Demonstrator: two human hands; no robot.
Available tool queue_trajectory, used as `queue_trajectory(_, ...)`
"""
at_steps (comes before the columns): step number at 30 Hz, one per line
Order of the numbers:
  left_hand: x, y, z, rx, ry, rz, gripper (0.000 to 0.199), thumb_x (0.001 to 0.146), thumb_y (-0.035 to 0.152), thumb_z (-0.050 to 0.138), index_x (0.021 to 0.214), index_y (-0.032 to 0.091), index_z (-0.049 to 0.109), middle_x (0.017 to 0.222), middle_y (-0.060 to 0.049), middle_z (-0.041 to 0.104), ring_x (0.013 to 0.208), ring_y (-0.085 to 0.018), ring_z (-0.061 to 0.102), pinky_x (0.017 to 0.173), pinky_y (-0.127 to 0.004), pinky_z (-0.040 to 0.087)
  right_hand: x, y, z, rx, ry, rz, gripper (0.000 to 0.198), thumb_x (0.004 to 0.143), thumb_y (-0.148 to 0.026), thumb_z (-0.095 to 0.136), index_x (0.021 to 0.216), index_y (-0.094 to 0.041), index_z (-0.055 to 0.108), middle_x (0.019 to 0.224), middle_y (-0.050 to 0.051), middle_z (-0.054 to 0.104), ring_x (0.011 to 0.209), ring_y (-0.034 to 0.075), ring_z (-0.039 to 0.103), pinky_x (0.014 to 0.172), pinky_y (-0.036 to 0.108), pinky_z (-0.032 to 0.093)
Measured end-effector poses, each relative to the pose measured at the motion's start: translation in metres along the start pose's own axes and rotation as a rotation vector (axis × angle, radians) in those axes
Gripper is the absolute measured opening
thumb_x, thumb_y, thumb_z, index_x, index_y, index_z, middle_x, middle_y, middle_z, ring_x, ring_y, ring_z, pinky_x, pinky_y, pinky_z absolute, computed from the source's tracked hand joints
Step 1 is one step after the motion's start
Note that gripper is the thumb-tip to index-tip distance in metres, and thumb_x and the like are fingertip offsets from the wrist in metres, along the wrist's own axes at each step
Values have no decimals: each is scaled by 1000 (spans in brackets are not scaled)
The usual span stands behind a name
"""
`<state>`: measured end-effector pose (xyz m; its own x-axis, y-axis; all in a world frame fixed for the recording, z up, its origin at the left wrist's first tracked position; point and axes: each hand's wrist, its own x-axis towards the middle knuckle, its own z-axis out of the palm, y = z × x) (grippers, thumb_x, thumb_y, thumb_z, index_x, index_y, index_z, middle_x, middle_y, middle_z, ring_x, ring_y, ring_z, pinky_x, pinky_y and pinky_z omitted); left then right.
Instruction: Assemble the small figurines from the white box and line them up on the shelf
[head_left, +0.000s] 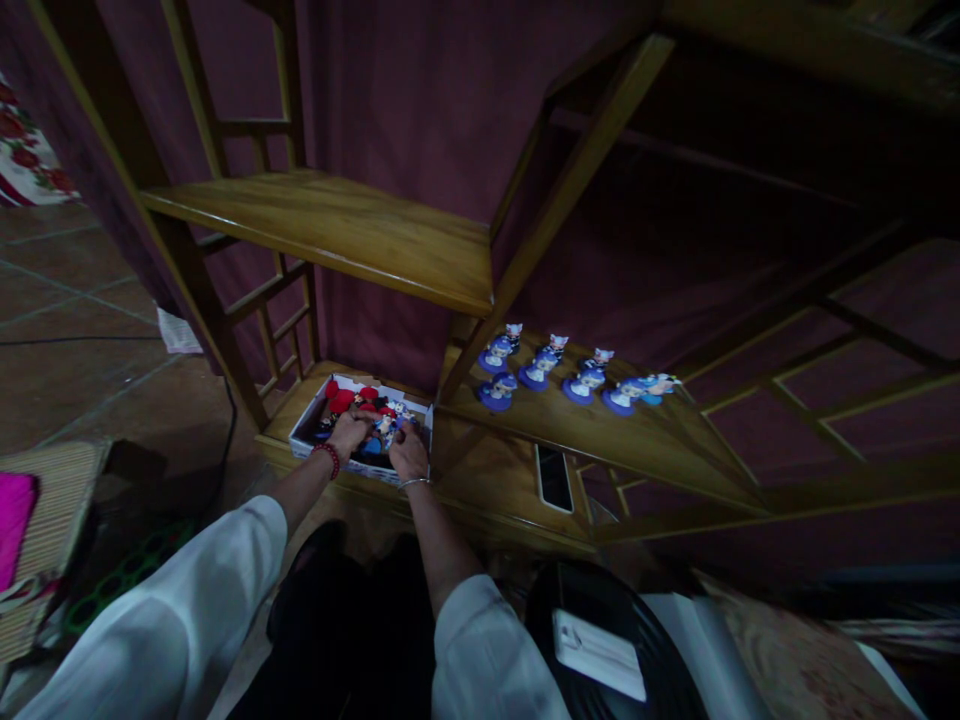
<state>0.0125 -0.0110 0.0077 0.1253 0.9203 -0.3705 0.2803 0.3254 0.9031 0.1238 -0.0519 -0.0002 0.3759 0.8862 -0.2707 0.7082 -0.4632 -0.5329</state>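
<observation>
A shallow white-rimmed cardboard box [306, 425] sits on the low wooden shelf, holding a jumble of small red, blue and white figurines. Both of my hands reach into it. My left hand [351, 435], with a red bead bracelet at the wrist, has its fingers closed in on a small figurine [385, 424] in the middle. From the other side my right hand [409, 452], wearing a thin bangle, has bent fingers at figurines by the box's right end. The fingertips are small and dim, and figurines partly hide them.
Several figurines on purple bases, one of them a purple-haired figurine [540, 368], stand on a raised wooden shelf [637, 432] to the right. A phone [554, 478] lies on the lower shelf. Slanting wooden posts frame the unit. A black stool [600, 610] bears a white packet [598, 655].
</observation>
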Motion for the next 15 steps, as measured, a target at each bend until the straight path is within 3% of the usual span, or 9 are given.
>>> queue_trajectory(4, -7, 5, -1, -37, -39, 7, 27, 76, 13, 43, 94, 12, 63, 53, -1, 60, 47, -9, 54, 43, -17, 41, -1, 0, 1, 35, 1, -32, 44, 86, -35, 30, 127, -20, 34, 112, 8, 58, 100, 19, 55, 81, 28, 40)
queue_trajectory(15, -3, 0, 3, 20, -121, 29, 23, 77, 13, 41, 85, 13, 63, 58, 0, 60, 57, -9, 58, 50, -16, 44, -3, 3, 2, 22, 8, -110, 38, 83, -35, 40, 119, -23, 44, 110, 6, 59, 99, 17, 56, 79, 25, 41)
